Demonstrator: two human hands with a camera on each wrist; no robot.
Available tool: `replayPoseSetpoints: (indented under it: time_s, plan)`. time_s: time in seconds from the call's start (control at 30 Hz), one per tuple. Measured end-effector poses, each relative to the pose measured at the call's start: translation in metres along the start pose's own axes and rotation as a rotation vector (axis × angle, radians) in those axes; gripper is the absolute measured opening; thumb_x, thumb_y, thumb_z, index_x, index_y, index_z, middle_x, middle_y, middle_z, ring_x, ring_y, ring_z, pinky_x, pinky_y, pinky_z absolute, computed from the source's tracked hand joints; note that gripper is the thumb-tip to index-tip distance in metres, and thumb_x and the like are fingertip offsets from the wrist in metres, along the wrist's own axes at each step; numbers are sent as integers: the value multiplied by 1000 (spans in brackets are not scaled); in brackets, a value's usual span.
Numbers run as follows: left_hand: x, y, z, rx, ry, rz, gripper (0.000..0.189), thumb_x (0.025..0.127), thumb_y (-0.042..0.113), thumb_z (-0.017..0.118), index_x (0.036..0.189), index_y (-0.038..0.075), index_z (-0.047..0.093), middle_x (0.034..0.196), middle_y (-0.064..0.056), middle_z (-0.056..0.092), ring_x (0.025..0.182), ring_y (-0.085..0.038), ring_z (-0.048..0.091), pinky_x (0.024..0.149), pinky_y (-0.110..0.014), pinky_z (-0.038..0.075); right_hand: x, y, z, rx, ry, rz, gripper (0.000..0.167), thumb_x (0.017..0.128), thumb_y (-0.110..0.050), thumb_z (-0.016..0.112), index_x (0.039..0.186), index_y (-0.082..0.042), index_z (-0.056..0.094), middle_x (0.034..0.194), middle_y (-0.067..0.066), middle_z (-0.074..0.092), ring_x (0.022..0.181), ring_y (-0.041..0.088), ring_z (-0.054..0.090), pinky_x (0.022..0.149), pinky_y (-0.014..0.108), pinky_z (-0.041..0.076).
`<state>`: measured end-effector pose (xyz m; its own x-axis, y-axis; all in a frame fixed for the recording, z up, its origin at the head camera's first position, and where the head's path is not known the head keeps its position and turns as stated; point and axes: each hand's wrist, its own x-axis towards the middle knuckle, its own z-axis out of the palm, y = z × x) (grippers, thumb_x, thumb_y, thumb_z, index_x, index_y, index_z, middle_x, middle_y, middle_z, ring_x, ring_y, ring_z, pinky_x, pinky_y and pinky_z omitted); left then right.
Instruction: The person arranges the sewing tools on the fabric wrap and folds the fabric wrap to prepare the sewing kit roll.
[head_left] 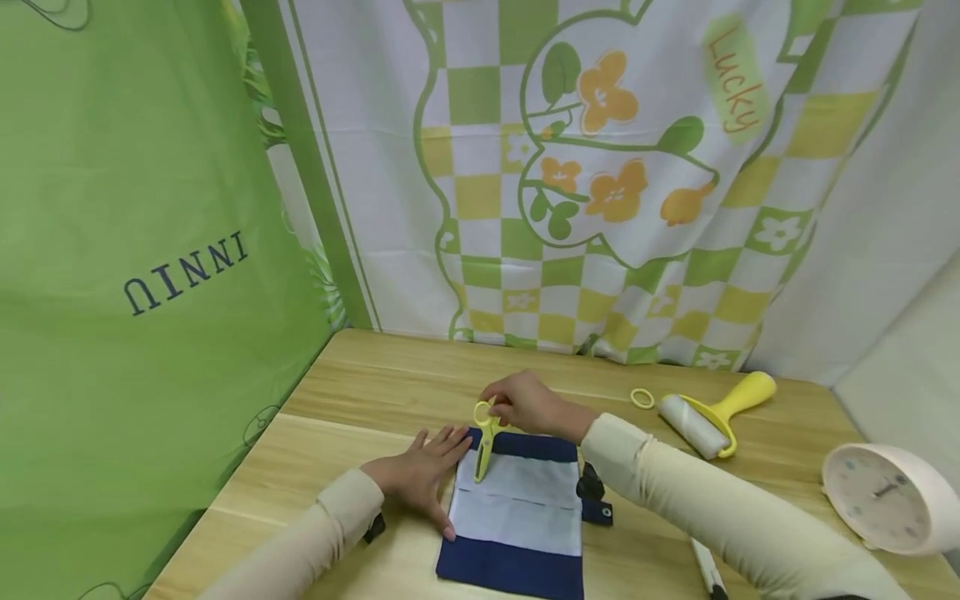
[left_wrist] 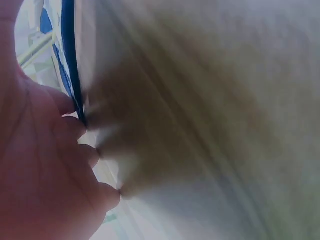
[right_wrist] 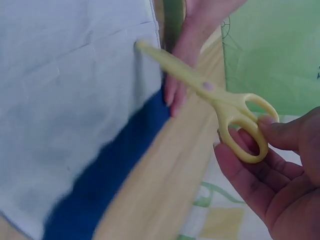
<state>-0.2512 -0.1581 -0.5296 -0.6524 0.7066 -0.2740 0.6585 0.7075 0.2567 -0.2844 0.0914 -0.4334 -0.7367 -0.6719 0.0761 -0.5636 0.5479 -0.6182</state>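
Yellow scissors [head_left: 484,450] hang by their handle loops from my right hand [head_left: 531,403], whose thumb and fingers pinch a loop. Their blades look closed together and point down over the pale inner panel of a flat navy-and-white cloth pouch [head_left: 517,521]. In the right wrist view the scissors [right_wrist: 210,87] slant across the cloth, tip at or just over its pale surface; I cannot tell if it touches. My left hand [head_left: 424,475] lies with spread fingers along the pouch's left edge. The left wrist view shows the left hand's fingertips [left_wrist: 111,196] on the wooden tabletop beside the navy edge.
Beyond the right hand lie a yellow ring [head_left: 642,398] and a yellow-handled lint roller [head_left: 738,408]. A pale round clock [head_left: 885,498] stands at the right edge. A white slim object [head_left: 707,567] lies partly under the right forearm. A navy strap [head_left: 597,512] sticks out right of the pouch.
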Motion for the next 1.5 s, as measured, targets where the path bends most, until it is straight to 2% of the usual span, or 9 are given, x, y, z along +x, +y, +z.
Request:
replayPoseSetpoints:
  time_s: [0.1, 0.23, 0.4, 0.6, 0.83, 0.97, 1.07, 1.2, 1.5]
  plan:
    - [-2, -2, -1, 8, -32, -15, 144, 60, 76, 80, 162, 7, 6, 171, -10, -4, 158, -35, -5, 121, -69, 7, 8, 6, 10, 62, -25, 1, 23, 94, 0, 65, 116, 2, 71, 83, 15, 77, 69, 25, 75, 55, 18, 55]
    - [-4, -3, -1, 10, -62, -22, 144, 61, 77, 79, 162, 9, 2, 171, -9, -7, 158, -35, -8, 121, -69, 5, 12, 10, 19, 166, -51, 60, 24, 95, 0, 64, 117, 1, 71, 85, 16, 77, 71, 29, 75, 57, 24, 59]
    - [-3, -4, -3, 23, -64, -18, 142, 63, 76, 79, 162, 10, 3, 171, -8, -6, 158, -35, -5, 121, -69, 7, 11, 12, 23, 226, -66, 120, 24, 95, -2, 64, 117, -1, 72, 86, 16, 78, 72, 29, 75, 60, 36, 62]
    - [-4, -6, -4, -22, -61, 1, 141, 63, 73, 81, 162, 11, 1, 171, -8, -8, 157, -37, -6, 120, -70, 5, 16, 22, 35, 291, -122, 191, 27, 96, -1, 64, 122, -2, 71, 85, 17, 78, 71, 29, 75, 59, 34, 61]
    - [-4, -8, -2, -89, -54, 26, 141, 65, 69, 83, 163, 16, -3, 170, -12, -6, 157, -39, -8, 119, -72, 1, 21, 26, 51, 239, -252, 156, 23, 94, -3, 66, 116, -3, 74, 79, 19, 76, 66, 26, 73, 52, 27, 56]
    - [-2, -7, -3, -71, -47, 35, 141, 64, 71, 81, 162, 14, -2, 170, -11, -6, 157, -38, -8, 120, -70, 2, 19, 26, 52, 211, -239, 194, 16, 93, -4, 68, 108, -3, 74, 76, 16, 75, 63, 21, 71, 53, 30, 57]
    - [-1, -6, -4, -53, -38, 20, 142, 63, 71, 82, 162, 12, 0, 171, -9, -6, 157, -36, -7, 121, -68, 3, 18, 25, 53, 226, -219, 231, 13, 93, -5, 68, 105, -3, 73, 76, 16, 75, 63, 19, 70, 56, 35, 59]
    - [0, -6, -6, -48, -31, 14, 141, 63, 69, 84, 162, 11, 2, 171, -9, -5, 158, -36, -5, 121, -69, 4, 17, 25, 56, 258, -201, 234, 13, 91, -5, 71, 104, -2, 74, 75, 18, 74, 62, 21, 71, 56, 39, 60]
    - [1, -9, -5, -51, -51, 24, 140, 66, 69, 82, 161, 4, 3, 171, -12, -3, 157, -37, -6, 120, -70, 3, 20, 32, 62, 231, -223, 237, 6, 88, -7, 76, 93, -5, 78, 73, 13, 76, 59, 24, 71, 46, 24, 51]
